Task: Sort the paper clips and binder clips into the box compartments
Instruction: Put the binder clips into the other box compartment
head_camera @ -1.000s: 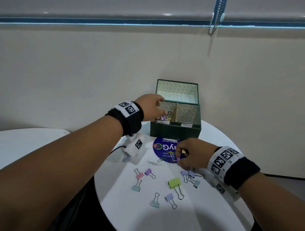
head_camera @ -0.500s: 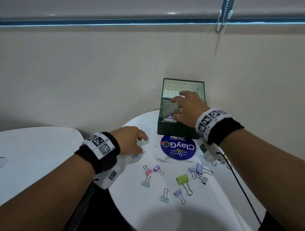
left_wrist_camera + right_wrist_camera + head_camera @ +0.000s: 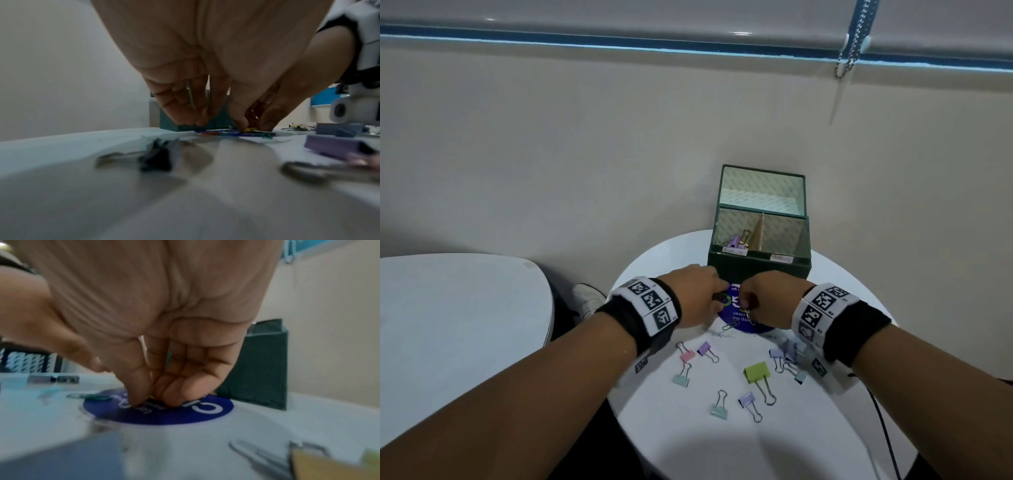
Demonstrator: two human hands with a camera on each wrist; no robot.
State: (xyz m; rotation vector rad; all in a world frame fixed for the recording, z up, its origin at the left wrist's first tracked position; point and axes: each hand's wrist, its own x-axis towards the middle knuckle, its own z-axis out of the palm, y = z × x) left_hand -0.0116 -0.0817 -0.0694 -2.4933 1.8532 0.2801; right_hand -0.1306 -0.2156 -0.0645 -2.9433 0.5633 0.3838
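Mostly unsorted: both hands, left (image 3: 697,296) and right (image 3: 767,298), fingers curled, seemingly pinching paper clips (image 3: 728,326); binder clips (image 3: 756,371) crowd the counter's (image 3: 688,445) near edge; box (image 3: 758,267) holds few.

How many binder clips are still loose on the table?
9: pink, purple, teal, teal, lavender and green in front; three clustered by the right wristband, where more may hide.

Both hands down on blue round sticker (image 3: 739,323) in front of green box (image 3: 758,269): left hand (image 3: 697,296), right hand (image 3: 768,298), fingers curled, tips hidden. Binder clips (image 3: 756,371) scattered on white bench (image 3: 722,445); a few in box's left compartment.
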